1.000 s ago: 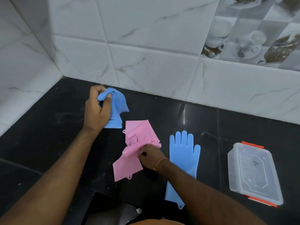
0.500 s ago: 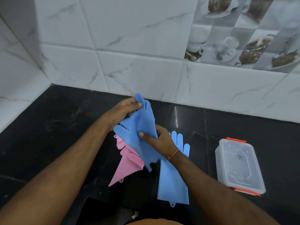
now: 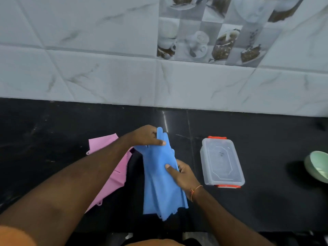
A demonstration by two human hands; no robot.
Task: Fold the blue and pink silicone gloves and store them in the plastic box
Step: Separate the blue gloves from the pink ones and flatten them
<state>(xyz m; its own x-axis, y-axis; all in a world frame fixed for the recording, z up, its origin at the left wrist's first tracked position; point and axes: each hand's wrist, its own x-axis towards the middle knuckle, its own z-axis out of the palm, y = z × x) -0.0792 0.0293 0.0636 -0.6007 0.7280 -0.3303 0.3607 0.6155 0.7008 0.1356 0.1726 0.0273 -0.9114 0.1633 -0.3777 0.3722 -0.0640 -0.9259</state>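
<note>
Blue gloves (image 3: pixel 160 181) stacked lengthwise; left hand (image 3: pixel 146 136) pinches finger end, right hand (image 3: pixel 182 174) grips middle. Box (image 3: pixel 221 161) beside right hand.

small dark mark on plastic box lid (image 3: pixel 221 153), unreadable, no other text

Blue gloves (image 3: pixel 160 183), pink gloves (image 3: pixel 117 174), clear box (image 3: pixel 221 161) with orange clips, black counter (image 3: pixel 53 125), seemingly pale-green bowl (image 3: pixel 317 166)

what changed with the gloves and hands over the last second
The left hand carried its blue glove from beside the pink gloves over to the other blue one; the right hand let go of the pink and now grips the blue. The plastic box stays shut.
</note>
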